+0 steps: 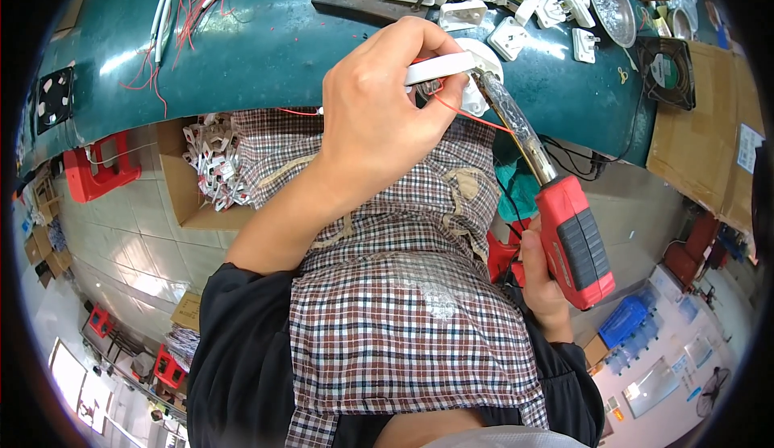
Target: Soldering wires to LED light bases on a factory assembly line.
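My left hand (379,97) is closed above the table's near edge, pinching a white plastic plug part (442,67) between thumb and fingers. A thin red wire (476,117) runs from beside the thumb toward the right. In my right hand (542,283) is a soldering iron with a red and black handle (574,242), tilted up and to the left. Its worn metal barrel (516,121) ends at the right end of the white part; whether the tip touches is too small to tell. Behind the fingers lies a round white piece (484,54), partly hidden.
White plug housings (508,38) are heaped at the far side, near a dark metal block (355,0) with a handle. A metal bowl (610,4) and a small fan (667,73) stand right. Wire bundles (165,12) lie left. A cardboard box (181,182) of parts sits below the edge.
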Motion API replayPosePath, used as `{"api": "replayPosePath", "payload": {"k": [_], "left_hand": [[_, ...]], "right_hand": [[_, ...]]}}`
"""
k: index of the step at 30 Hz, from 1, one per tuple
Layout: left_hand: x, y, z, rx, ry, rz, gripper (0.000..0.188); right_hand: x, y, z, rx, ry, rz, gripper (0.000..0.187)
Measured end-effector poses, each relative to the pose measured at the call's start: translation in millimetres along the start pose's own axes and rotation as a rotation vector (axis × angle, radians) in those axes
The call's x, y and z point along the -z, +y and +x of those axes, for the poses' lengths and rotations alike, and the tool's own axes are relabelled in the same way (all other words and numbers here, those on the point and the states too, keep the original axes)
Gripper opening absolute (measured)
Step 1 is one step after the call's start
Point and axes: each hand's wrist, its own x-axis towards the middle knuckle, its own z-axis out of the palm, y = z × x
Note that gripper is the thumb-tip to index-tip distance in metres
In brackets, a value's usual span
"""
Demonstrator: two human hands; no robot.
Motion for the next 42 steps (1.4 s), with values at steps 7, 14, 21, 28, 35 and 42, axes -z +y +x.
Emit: {"api": "replayPosePath", "payload": {"k": [7, 14, 21, 28, 35, 42], "left_hand": [[1, 1, 0, 0.003, -0.001, 0.008, 0.018], [1, -1, 1, -0.018, 0.014, 0.008, 0.018], [1, -1, 1, -0.029, 0.007, 0.014, 0.018], [4, 6, 2, 0.020, -0.029, 0.038, 0.020], [7, 9, 2, 0.038, -0.048, 0.027, 0.022], [23, 5, 4, -0.118, -0.157, -0.060, 0.039]], "right_hand": [[8, -6, -6, -0.092, -0.005, 0.018, 0.018], [9, -4, -6, -0.024, 0.007, 0.091, 0.012], [-32, -30, 43, -0.032, 0.333, 0.692, 0.044], [-47, -36, 81, 0.195, 0.214, 0.549, 0.064], [-55, -34, 89, 0.138, 0.272, 0.725, 0.055], [-60, -30, 96, 0.007, 0.296, 0.623, 0.042]]}}
